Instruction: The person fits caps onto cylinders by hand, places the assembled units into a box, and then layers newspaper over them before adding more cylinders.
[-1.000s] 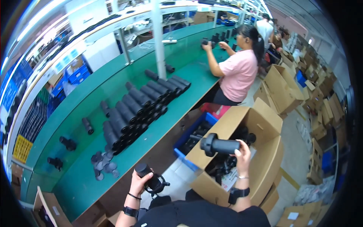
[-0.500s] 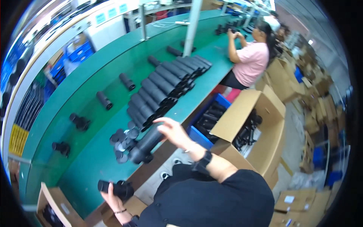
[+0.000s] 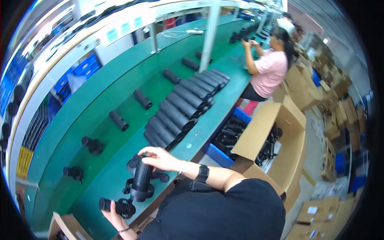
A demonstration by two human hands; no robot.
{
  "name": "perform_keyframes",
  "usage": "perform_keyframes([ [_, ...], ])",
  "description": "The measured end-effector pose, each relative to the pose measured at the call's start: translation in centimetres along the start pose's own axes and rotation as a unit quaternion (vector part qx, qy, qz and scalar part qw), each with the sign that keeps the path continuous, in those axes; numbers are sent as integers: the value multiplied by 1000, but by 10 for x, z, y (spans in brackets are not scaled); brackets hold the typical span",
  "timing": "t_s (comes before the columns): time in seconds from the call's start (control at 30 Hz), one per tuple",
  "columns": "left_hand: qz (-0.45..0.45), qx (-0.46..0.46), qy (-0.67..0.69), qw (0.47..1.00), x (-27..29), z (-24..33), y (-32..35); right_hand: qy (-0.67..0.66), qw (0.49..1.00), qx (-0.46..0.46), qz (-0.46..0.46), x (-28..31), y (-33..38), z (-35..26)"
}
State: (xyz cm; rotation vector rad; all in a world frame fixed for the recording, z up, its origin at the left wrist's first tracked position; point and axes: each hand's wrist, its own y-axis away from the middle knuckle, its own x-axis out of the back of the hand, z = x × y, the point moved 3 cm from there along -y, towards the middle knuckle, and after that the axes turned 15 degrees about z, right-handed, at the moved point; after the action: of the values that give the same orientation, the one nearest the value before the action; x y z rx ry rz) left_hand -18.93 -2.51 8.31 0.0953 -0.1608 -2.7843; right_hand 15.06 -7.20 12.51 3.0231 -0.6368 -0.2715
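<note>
My left hand point(image 3: 115, 219) is closed around a short black cylindrical fitting point(image 3: 106, 204) with a bulkier ring-shaped end, low over the near edge of the green bench. Just above and right of it, my right hand point(image 3: 161, 158) grips a black ribbed tube point(image 3: 142, 175) by its upper end. The tube stands nearly upright, its wide collar at the bottom close to the fitting; whether the two touch, I cannot tell. Partly hidden behind the tube lies a cluster of round black caps point(image 3: 161, 177). A stacked pile of black tubes point(image 3: 175, 109) rests on the bench beyond my right hand.
Spaced black tubes point(image 3: 142, 99) and fittings point(image 3: 92, 145) lie along the green belt point(image 3: 98, 164). To the right stand a blue crate point(image 3: 219, 155) and an open cardboard box point(image 3: 294, 148) with black parts. A co-worker in a pink shirt point(image 3: 272, 68) works farther along; a grey post point(image 3: 210, 36) rises there.
My right hand has brought the tube left and down, closer to the fitting, and turned it more upright. My left hand keeps its hold. The whole view has shifted slightly.
</note>
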Motion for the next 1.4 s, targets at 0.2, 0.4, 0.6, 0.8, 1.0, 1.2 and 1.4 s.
perform_keyframes([
  [0.2,7,-50,-66,997,-32,21,-36,59,996,-61,-1,-12,-9,-11],
  [0.4,48,-62,-56,995,5,14,-95,72,994,-67,-56,-63,-13,15],
  [0.6,104,-152,-114,976,74,15,-205,105,992,-57,-47,-156,-22,29],
  [0.8,237,-272,-220,906,141,1,-370,143,982,0,-121,-273,-29,49],
  [1.0,389,-370,-254,805,149,11,-442,232,965,12,-118,-330,-31,42],
  [1.2,351,-381,-151,842,185,-14,-484,234,963,48,-122,-342,-64,59],
  [1.4,457,-404,-273,744,207,-62,-502,231,924,215,-217,-416,-109,66],
])
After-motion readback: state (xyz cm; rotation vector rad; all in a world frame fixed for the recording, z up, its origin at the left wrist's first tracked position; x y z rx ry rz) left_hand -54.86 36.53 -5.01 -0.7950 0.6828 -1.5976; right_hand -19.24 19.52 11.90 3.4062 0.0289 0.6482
